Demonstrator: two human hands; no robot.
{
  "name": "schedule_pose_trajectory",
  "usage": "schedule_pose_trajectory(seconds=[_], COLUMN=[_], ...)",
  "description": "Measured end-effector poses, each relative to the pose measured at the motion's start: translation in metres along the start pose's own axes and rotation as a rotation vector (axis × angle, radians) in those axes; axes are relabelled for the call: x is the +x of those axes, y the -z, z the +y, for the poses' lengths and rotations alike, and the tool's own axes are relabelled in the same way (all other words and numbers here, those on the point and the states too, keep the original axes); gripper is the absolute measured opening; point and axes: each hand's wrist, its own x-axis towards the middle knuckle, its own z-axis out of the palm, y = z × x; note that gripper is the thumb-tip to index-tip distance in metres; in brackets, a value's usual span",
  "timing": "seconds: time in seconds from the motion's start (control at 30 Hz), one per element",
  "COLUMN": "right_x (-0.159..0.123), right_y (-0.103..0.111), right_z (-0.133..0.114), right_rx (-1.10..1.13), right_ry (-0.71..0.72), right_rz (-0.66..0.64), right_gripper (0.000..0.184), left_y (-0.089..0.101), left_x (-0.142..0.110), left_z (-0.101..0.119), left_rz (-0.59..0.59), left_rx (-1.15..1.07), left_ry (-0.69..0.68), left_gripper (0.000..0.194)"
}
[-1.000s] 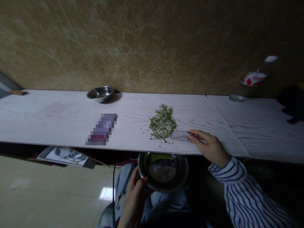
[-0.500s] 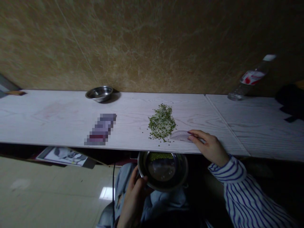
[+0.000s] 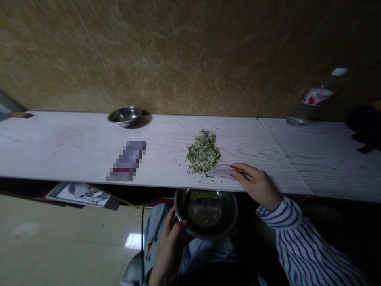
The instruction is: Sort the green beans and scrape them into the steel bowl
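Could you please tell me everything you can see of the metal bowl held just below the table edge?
The bowl is round, silver-coloured and shiny, apparently stainless steel, with a broad rim. The left hand grips its left side, thumb at the rim. The front edge of the white table hides its far rim. Small green beans lie gathered at the far side inside, so it is probably tipped that way; the rest of the bottom shows reflections.

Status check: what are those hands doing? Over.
Left hand grips large metal bowl. Right hand holds protractor at edge of green bean pile. Bottle and small bowl stand near the wall.
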Motion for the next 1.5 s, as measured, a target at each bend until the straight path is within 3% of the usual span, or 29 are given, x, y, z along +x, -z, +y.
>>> schedule_pose_trajectory(seconds=[0.73,1.23,1.5], right_x=[0.011,0.01,0.008], right_y=[-0.008,-0.009,-0.009], right_z=[-0.002,-0.007,-0.013], right_rx=[0.001,0.03,0.018], right_ry=[-0.018,0.007,0.01], right_rz=[-0.009,-0.055,-0.041], right_gripper=[0.024,0.022,0.021], left_y=[0.003,0.007,0.004], left_x=[-0.002,-0.002,-0.001], left_z=[0.004,0.004,0.001], left_rz=[0.012,-0.048,0.001], left_rx=[0.015,0.012,0.022], left_ry=[-0.006,0.001,-0.002], left_gripper=[0.058,0.053,0.061])
